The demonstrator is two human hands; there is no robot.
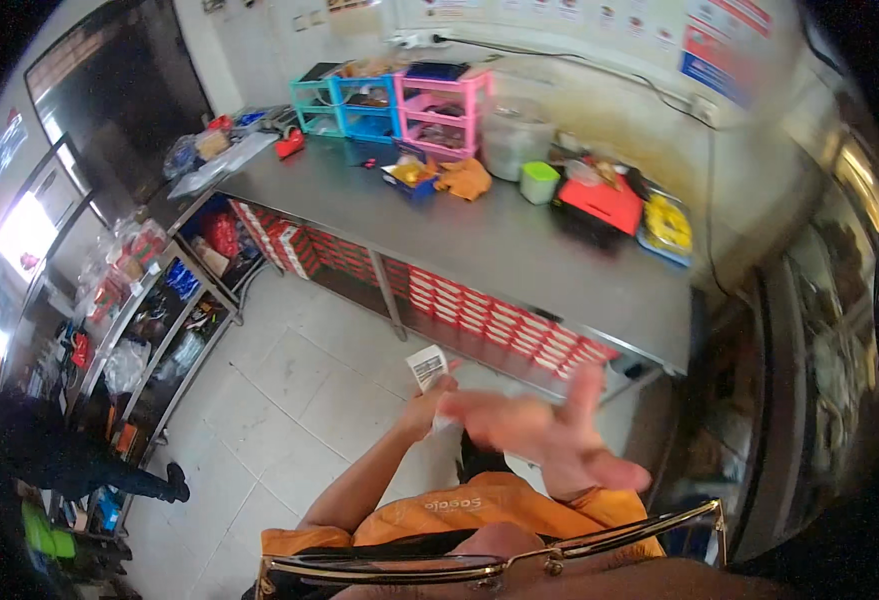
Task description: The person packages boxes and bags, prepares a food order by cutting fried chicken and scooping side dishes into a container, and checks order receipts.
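My left hand (pixel 433 405) holds a printed paper slip (pixel 429 366) in front of my body, above the tiled floor. A white piece, perhaps more of the slip, shows below its fingers. My right hand (pixel 537 435) is raised just to the right of it, blurred, with its fingers spread and nothing seen in it. Its fingertips overlap the left hand in the picture; whether they touch I cannot tell. Beyond both hands stands a stainless steel table (pixel 439 225).
On the table are pink plastic shelves (pixel 443 112), an orange cloth (pixel 464 178), a green-lidded container (pixel 539 182) and a red box (pixel 604 201). Red and white boxes (pixel 484 311) fill the shelf below. Loaded metal racks (pixel 131 322) and a person's leg (pixel 124 480) are at left.
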